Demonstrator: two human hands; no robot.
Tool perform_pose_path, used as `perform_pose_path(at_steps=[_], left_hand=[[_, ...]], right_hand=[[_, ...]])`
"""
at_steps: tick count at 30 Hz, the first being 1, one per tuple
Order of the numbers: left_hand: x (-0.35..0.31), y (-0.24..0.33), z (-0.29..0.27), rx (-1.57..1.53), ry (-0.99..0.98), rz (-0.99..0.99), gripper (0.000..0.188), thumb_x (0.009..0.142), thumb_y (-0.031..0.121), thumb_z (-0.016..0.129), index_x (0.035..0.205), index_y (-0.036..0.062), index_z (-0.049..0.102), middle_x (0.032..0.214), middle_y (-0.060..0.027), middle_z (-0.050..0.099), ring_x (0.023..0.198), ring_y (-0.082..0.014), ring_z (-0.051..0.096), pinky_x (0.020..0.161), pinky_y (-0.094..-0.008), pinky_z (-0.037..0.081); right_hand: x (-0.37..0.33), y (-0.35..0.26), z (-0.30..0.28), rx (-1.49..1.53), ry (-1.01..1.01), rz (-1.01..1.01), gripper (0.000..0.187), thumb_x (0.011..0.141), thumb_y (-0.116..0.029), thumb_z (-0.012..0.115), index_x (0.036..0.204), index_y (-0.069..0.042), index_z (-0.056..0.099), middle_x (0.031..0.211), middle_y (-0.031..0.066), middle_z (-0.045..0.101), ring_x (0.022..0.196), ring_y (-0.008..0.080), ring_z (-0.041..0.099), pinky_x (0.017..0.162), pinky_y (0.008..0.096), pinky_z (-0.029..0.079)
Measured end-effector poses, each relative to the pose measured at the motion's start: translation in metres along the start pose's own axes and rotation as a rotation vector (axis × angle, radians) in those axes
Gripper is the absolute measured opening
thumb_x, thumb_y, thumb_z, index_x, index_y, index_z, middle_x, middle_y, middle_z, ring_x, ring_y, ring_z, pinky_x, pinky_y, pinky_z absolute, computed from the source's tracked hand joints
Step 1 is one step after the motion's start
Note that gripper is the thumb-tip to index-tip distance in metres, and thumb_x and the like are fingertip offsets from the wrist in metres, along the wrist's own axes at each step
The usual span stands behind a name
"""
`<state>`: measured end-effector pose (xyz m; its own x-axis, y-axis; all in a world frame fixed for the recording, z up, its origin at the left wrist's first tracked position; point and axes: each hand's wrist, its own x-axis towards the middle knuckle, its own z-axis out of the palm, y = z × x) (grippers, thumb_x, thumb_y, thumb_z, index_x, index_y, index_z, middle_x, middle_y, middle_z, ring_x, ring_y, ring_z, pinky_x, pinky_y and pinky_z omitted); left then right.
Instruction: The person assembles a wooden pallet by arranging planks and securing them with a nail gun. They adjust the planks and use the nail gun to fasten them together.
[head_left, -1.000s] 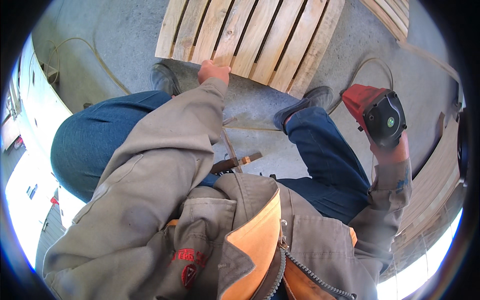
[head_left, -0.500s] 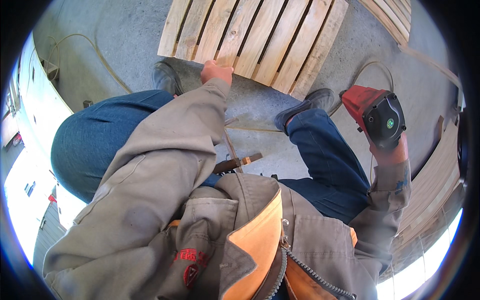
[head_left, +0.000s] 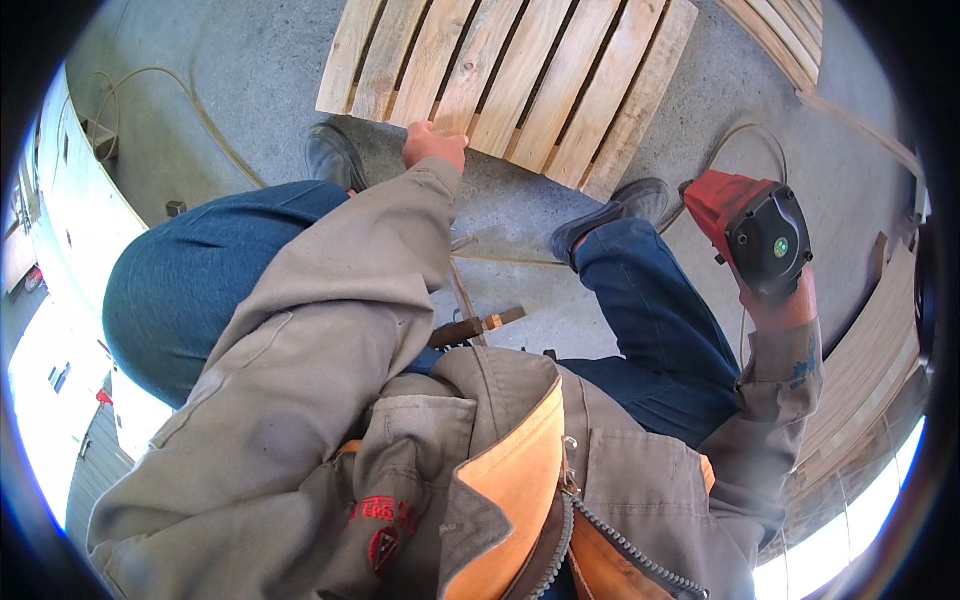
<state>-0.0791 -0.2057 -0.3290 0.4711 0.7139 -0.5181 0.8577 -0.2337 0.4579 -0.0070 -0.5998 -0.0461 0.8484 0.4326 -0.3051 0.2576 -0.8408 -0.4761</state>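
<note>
A wooden slatted pallet point(head_left: 530, 75) lies on the floor in front of me, with narrow gaps between its slats. My left hand point(head_left: 436, 147) is closed around the near edge of the pallet, left of its middle. Off to the right, my right hand point(head_left: 783, 304) holds up a red and black air nail gun point(head_left: 765, 238). The gun is apart from the pallet, and its body hides most of the fingers on that hand.
A pale hose point(head_left: 195, 105) curves over the concrete floor at the left; another hose point(head_left: 745, 128) loops behind the nail gun. Stacked boards point(head_left: 775, 45) stand at the far right, more timber point(head_left: 860, 360) at the right. A brown tool point(head_left: 478, 326) shows near my waist.
</note>
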Motion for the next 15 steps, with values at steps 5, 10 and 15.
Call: perform_pose_path(at_steps=[5,10,15], left_hand=[[0.004,-0.009,0.000,-0.050,-0.014,0.019,0.062,0.066,0.017,0.088,0.118,0.0010,0.058,0.109,-0.0174,0.067,0.099,-0.0277,0.065,0.087,-0.0369,0.052],[0.010,-0.020,0.002,-0.183,-0.042,0.006,0.061,0.068,0.017,0.087,0.119,0.0000,0.057,0.103,-0.0155,0.068,0.094,-0.0234,0.065,0.082,-0.0347,0.053],[-0.004,-0.009,0.000,-0.349,0.036,-0.121,0.056,0.071,0.014,0.084,0.117,-0.0024,0.057,0.099,-0.0161,0.070,0.092,-0.0251,0.068,0.084,-0.0360,0.053]], right_hand=[[0.008,-0.013,-0.002,0.027,-0.004,0.004,0.029,0.069,0.000,0.071,0.097,-0.006,0.071,0.088,0.0128,0.072,0.082,0.0293,0.070,0.071,0.0331,0.054],[0.022,-0.028,0.001,0.090,-0.024,0.023,0.026,0.072,-0.001,0.072,0.097,-0.005,0.071,0.089,0.0122,0.073,0.084,0.0262,0.071,0.072,0.0323,0.054],[0.032,-0.039,-0.004,0.055,-0.085,0.058,0.027,0.074,-0.002,0.073,0.101,-0.004,0.071,0.093,0.0108,0.074,0.086,0.0223,0.071,0.075,0.0318,0.054]])
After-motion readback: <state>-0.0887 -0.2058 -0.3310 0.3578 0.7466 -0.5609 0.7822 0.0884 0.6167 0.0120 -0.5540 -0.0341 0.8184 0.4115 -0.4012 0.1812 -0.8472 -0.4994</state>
